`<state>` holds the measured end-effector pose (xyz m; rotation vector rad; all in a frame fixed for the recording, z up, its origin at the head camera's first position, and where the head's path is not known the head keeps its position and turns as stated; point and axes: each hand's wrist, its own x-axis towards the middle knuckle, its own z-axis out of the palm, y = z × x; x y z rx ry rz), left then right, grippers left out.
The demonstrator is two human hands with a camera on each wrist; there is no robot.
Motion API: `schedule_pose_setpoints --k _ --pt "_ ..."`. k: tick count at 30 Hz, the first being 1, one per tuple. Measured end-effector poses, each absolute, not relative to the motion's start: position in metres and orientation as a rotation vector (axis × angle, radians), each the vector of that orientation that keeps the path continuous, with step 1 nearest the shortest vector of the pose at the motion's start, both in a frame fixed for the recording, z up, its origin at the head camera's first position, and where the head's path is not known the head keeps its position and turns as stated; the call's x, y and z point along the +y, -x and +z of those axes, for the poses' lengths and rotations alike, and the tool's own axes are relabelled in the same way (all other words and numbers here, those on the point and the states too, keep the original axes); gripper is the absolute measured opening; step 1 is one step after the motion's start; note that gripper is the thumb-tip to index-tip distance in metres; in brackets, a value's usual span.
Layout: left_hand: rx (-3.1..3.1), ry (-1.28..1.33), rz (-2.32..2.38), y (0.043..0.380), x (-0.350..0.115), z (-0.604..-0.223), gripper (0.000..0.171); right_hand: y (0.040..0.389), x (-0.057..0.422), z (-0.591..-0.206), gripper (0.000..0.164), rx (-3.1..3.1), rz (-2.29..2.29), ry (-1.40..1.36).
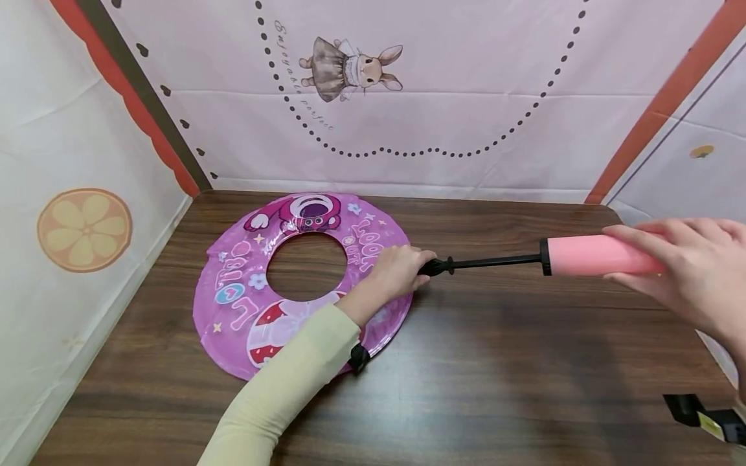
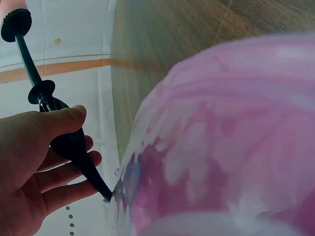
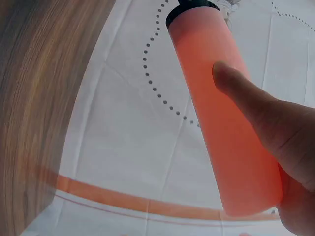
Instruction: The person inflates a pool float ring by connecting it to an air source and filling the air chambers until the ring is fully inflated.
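Note:
A purple inflatable swim ring [image 1: 233, 336] with a cartoon bear and strawberry print lies on the table, plumped with air. My left hand [image 1: 396, 270] grips the black nozzle end [image 2: 69, 142] of a hand air pump, thumb on one side and fingers on the other. In the left wrist view the nozzle's tip meets the ring's edge. The pump's pink barrel [image 1: 600, 255] is gripped by my right hand [image 1: 693, 265], with the thumb laid along it in the right wrist view. A thin black rod [image 1: 495, 261] shows between barrel and nozzle end.
The dark wood table [image 1: 466, 388] is bounded by a printed cloth wall [image 1: 466, 116] at the back and more cloth at both sides. A black wrist strap piece [image 1: 699, 414] shows beneath my right forearm.

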<state>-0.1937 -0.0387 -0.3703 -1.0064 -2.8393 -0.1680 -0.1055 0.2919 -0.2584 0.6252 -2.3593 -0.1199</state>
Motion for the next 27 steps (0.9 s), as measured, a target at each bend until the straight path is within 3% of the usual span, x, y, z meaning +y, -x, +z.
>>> schedule_pose_setpoints --k 8,15,19,24,27 --pt "-2.756 1.006 -0.189 0.191 -0.040 -0.370 0.031 0.113 0.250 -0.272 0.068 -2.280 -0.121 -0.703" --pt "-2.734 1.011 -0.184 0.191 -0.038 -0.366 0.023 0.126 0.206 -0.298 0.040 -2.215 -0.167 -0.751" --pt "-2.751 1.015 -0.195 0.191 -0.039 -0.365 0.024 0.130 0.200 -0.303 0.050 -2.218 -0.195 -0.769" --pt "-2.831 0.984 -0.222 0.194 -0.040 -0.361 0.033 0.128 0.209 -0.296 0.044 -2.243 -0.119 -0.762" --pt "-2.871 0.959 -0.196 0.196 -0.042 -0.360 0.036 0.122 0.221 -0.288 0.056 -2.262 -0.096 -0.735"
